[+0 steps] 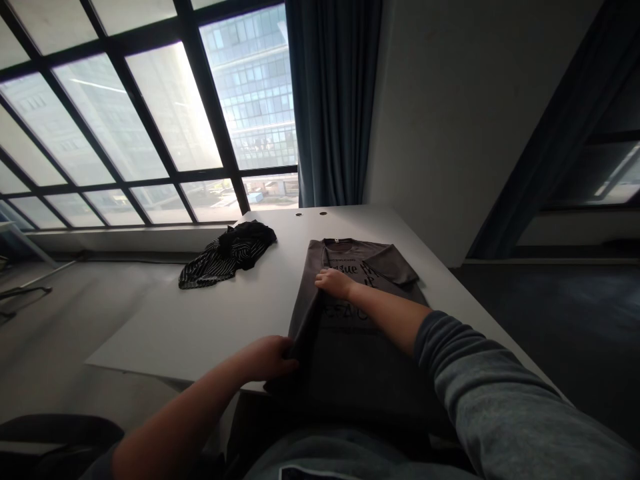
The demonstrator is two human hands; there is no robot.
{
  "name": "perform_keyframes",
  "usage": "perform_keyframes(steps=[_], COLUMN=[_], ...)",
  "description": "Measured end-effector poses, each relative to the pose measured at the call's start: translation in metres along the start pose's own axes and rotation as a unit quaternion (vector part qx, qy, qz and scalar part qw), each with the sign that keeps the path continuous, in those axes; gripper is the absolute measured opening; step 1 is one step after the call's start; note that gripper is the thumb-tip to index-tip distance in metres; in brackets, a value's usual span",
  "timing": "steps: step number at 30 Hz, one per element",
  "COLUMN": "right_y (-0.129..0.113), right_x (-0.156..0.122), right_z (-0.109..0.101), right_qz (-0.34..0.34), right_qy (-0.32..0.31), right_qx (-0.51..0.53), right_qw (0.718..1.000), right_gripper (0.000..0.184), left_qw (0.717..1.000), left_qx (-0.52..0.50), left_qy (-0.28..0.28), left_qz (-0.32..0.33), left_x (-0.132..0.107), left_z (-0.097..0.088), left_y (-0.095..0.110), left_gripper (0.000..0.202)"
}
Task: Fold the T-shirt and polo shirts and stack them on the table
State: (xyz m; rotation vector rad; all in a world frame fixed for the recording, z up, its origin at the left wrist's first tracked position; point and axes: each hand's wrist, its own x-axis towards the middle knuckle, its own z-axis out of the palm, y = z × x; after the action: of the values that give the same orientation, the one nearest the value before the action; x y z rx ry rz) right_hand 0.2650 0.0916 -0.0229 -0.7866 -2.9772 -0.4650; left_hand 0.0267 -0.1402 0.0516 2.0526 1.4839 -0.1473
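A dark grey T-shirt (360,333) with black lettering lies spread on the white table (210,320), collar away from me. Its left side is folded inward. My left hand (273,357) is closed on the folded left edge near the hem, pinching the cloth. My right hand (334,281) reaches across the chest print and grips the same folded edge higher up, fingers curled round the fabric. Both sleeves of my grey top are pushed up.
A black striped garment (227,257) lies crumpled at the table's far left. Two small holes (310,214) sit at the far edge. A large window (150,113) and a dark curtain (333,100) stand behind. The table's right edge runs beside a dark floor.
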Motion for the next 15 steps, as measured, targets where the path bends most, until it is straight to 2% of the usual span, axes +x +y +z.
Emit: perform_keyframes(steps=[4,8,11,13,15], right_y=[0.006,0.008,0.007,0.007,0.007], right_x=[-0.011,-0.019,-0.024,-0.027,-0.03], right_z=[-0.001,0.007,0.015,0.018,0.021], right_qz=[0.008,0.015,0.019,0.023,0.035], right_qy=[0.001,-0.01,-0.021,-0.028,-0.028], right_qx=[-0.001,0.01,0.029,0.046,0.064], right_qw=[1.0,1.0,0.999,0.998,0.997], right_gripper=[0.019,0.021,0.022,0.022,0.021], left_qw=[0.999,0.997,0.994,0.994,0.995], left_qx=[0.029,0.075,0.095,0.083,0.082], left_qy=[-0.002,-0.011,-0.037,-0.065,-0.047], left_qz=[0.013,0.024,0.039,0.043,0.043], left_x=[0.004,0.015,0.022,0.026,0.031], left_z=[0.011,0.025,0.032,0.033,0.033], left_y=[0.029,0.05,0.058,0.058,0.056], left_gripper=[0.03,0.029,0.026,0.033,0.039])
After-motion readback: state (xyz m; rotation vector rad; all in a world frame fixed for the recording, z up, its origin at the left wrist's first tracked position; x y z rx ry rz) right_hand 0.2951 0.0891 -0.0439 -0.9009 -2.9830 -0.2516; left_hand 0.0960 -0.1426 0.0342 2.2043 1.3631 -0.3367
